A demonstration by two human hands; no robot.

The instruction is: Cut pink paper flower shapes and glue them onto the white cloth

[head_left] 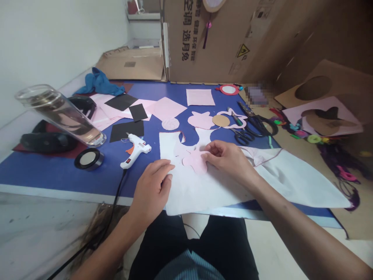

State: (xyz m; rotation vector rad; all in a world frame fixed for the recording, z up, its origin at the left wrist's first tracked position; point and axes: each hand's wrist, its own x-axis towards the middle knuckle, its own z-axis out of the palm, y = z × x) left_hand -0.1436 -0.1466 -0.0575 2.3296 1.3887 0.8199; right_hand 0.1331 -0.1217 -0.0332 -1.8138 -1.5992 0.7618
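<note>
Showing at lower centre, dark trousers (157,241), up close to the near edge of the blue desk (58,171). White sheet (186,194) lies centre frame, reaching that edge. Left hand (154,186), left of centre, rests over the sheet's left side, fingers loose, grip holding nothing; probably there to stop it sliding. Right hand (230,157), right of centre: narrow grip, thumb and fingertip pinching the right edge of the pink cutout (198,161), which is at centre, over the sheet. Edge hold likely keeps most of its outline uncovered. Glue gun (134,149), left of centre, just off the sheet, cord dropping toward lower left, presumably clear of the paper pieces. Black-rimmed lid (89,158) and glass flask (67,118) at left, apparently set aside from the sheet. Scissors (260,122), right of centre beyond the sheet, seemingly within right-hand reach. Farther: pink shape (200,120) and tan disc (220,121) side by side above centre, pink square (200,97) behind. Cardboard (210,50) backs the desk, upper right.
</note>
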